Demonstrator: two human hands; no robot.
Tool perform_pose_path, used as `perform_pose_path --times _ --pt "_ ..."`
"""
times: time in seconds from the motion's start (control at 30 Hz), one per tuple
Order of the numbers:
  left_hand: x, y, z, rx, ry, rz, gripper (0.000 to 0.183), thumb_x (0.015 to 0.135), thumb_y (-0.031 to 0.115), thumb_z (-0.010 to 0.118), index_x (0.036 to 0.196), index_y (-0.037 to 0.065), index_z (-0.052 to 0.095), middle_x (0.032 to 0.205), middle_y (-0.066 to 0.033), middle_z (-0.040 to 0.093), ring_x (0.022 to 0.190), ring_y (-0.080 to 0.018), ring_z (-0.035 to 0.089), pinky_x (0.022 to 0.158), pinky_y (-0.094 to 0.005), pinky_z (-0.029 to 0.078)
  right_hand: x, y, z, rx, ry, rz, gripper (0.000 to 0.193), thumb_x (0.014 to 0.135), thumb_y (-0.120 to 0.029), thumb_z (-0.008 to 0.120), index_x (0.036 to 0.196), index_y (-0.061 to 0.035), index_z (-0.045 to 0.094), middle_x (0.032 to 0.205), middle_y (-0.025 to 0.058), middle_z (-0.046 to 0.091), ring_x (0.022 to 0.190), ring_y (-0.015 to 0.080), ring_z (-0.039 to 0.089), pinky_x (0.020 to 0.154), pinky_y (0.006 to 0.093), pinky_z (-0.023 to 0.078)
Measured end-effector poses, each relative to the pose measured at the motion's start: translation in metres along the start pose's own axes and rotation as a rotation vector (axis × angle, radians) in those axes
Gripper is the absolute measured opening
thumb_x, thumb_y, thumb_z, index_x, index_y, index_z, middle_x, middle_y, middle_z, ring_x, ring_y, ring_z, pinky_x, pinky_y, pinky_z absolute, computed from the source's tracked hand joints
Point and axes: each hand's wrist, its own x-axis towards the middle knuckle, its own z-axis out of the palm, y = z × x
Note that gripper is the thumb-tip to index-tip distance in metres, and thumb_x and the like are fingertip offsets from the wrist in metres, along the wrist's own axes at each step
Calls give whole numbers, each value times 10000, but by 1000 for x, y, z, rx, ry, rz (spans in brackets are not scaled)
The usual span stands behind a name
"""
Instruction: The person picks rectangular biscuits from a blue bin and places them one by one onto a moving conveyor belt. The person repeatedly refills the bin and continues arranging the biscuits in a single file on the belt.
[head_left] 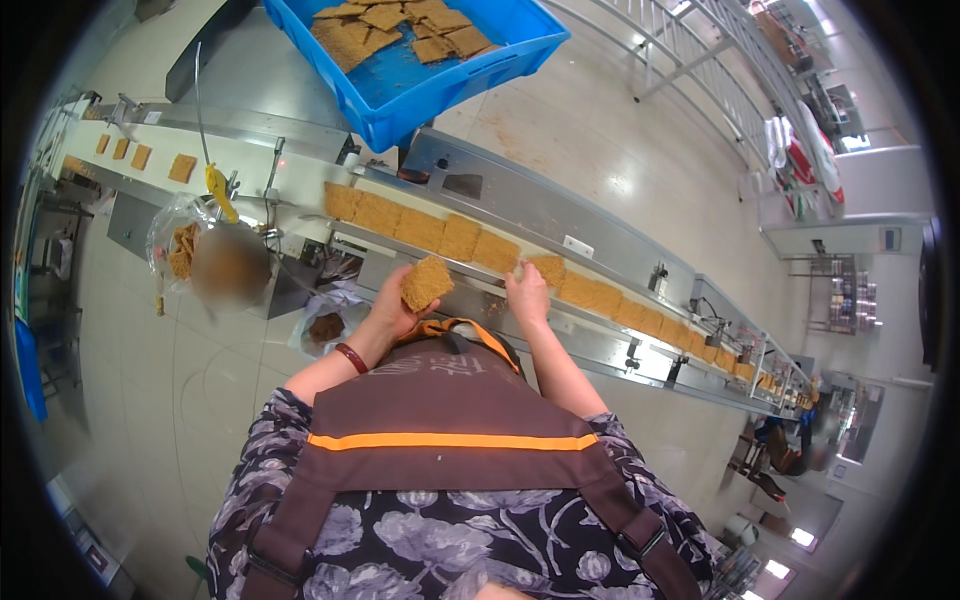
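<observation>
A golden-brown square food slab with a coarse, crumbly surface is in my left hand, raised in front of the apron. My left fingers and thumb hold it by its left and lower edges. Over the conveyor belt, my right hand has its fingers curled together at the near edge of a slightly askew slab. Whether they grip that slab is hidden. More slabs lie edge to edge in a row along the belt, on both sides of my right hand.
A blue crate of broken slabs stands beyond the belt. At the left, spaced slabs lie on another belt stretch; near it are a plastic bag of pieces and a person's blurred head. Metal rails edge the belt.
</observation>
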Motion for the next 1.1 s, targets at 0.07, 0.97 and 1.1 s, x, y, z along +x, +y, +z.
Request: perform_pose_path --times 0.07,0.97,1.1 --pt "0 0 -1 -2 10 -12 400 943 381 468 1231 106 514 1197 -87 597 1086 -259 586 777 -416 548 2 18 3 3 112 -73 440 841 -280 615 1217 -59 556 1239 160 548 1136 349 514 935 453 444" --pt "23 -13 23 105 11 -95 373 940 370 476 1217 124 521 1185 -67 602 1077 -249 588 763 -418 543 21 128 -20 432 245 225 182 843 -156 658 967 -25 631 898 90 634 738 187 624 679 326 522" --pt "27 -16 43 113 64 -124 373 947 375 467 1215 118 513 1187 -77 597 1076 -254 588 775 -430 542 9 105 -29 124 330 51 164 848 -181 640 924 -38 668 859 109 674 769 189 637 711 320 503"
